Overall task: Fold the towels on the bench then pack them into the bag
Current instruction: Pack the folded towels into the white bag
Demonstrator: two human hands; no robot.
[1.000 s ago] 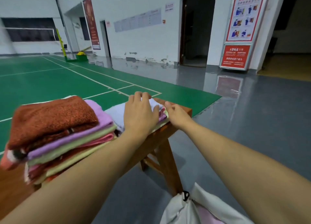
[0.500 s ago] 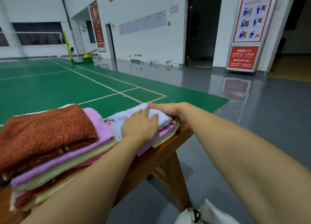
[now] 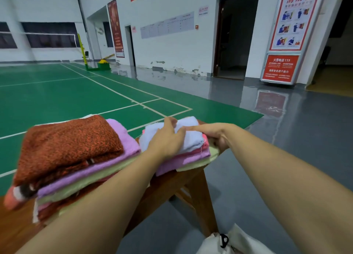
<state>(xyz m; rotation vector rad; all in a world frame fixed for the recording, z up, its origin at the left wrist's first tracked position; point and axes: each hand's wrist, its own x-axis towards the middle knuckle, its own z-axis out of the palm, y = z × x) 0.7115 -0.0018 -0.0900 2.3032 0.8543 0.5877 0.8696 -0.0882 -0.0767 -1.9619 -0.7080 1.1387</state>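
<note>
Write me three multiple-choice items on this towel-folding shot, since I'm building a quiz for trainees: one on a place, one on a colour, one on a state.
1. Where does the small stack with the pale blue towel lie?
A. at the bench's far right end
B. inside the bag
C. on the green court floor

2. What colour is the top towel of the big stack on the left?
A. yellow
B. rust red
C. white

3. What is the left hand doing?
A. hanging free beside the bench
B. resting on top of the pale blue towel
C. holding the bag open

Answers:
1 A, as the stack sits by the wooden bench end above its leg.
2 B, as speckled rust-red cloth tops the purple layer.
3 B, as its palm lies on the towel, while the right hand grips the stack's right side.
</note>
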